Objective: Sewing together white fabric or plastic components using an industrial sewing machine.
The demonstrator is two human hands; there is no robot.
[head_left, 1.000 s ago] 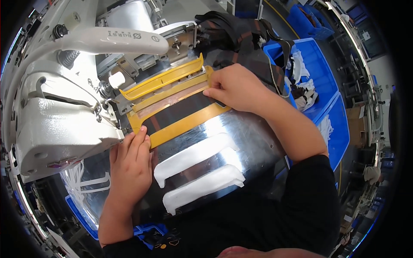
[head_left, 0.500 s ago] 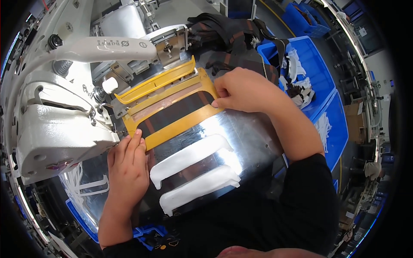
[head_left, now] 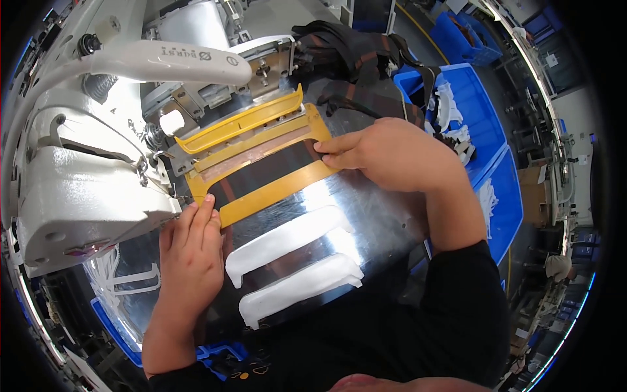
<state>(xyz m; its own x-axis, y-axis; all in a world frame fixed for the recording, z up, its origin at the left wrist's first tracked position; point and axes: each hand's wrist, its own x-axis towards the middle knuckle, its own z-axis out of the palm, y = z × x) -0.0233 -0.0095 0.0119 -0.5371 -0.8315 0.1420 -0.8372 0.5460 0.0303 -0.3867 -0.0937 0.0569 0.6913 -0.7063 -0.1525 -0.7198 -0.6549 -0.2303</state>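
Note:
A yellow sewing template [head_left: 277, 190], a flat frame with a long opening, lies in front of the sewing machine on the shiny metal table. Dark checked fabric [head_left: 264, 175] shows through the opening. My left hand [head_left: 194, 251] rests at the frame's left end, fingers stretched out and fingertips on its corner. At the right end, my right hand [head_left: 395, 155] pinches the frame's inner edge by the fabric with index finger and thumb. Nearer me lie two curved white pieces [head_left: 287, 243] [head_left: 300, 289], resembling collar or waistband lining.
The white sewing machine head [head_left: 98, 209] and its thick pale arm [head_left: 170, 62] stand close on the left. Dark checked garments [head_left: 366, 59] are heaped at the back. Blue bins [head_left: 486, 124] with white scraps stand on the right. White strips [head_left: 111, 287] hang at lower left.
My right hand has shifted from the frame's outer right end to its inner edge, with index finger and thumb now extended. My left hand and the frame stay nearly in place.

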